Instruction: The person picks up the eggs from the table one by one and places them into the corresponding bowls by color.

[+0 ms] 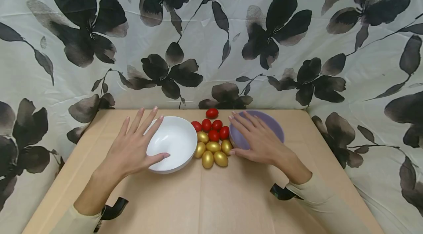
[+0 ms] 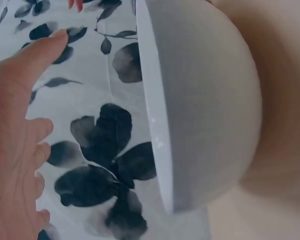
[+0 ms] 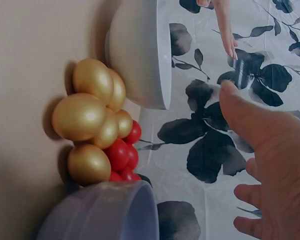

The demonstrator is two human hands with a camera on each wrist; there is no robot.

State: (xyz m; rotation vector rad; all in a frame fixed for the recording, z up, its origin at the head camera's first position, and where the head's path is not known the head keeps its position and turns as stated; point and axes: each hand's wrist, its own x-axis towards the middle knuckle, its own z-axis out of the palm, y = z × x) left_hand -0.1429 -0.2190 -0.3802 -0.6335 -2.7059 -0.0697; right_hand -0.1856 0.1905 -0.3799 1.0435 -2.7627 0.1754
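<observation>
Though visible, purple bowl [image 1: 273, 125] partly behind right hand [image 1: 259, 140].

No lettering, label, brand, number or sign can be read in the head view or either wrist view.

Purple bowl [image 1: 274, 125] partly hidden (behind right fingers [image 1: 242, 122]), sleeves [image 1: 325, 204] cut off

The table [image 1: 198, 204] is pale tan. Toward its far edge, one bowl [image 1: 178, 138] is plain white, the other bowl [image 1: 275, 127] lavender; red eggs [image 1: 217, 125] lie nearest that edge, then metallic gold eggs [image 1: 207, 159]. Beyond, a white cloth [image 1: 211, 79] carries black and grey flowers [image 1: 170, 73]. The sleeves [image 1: 325, 204] are cream.
</observation>
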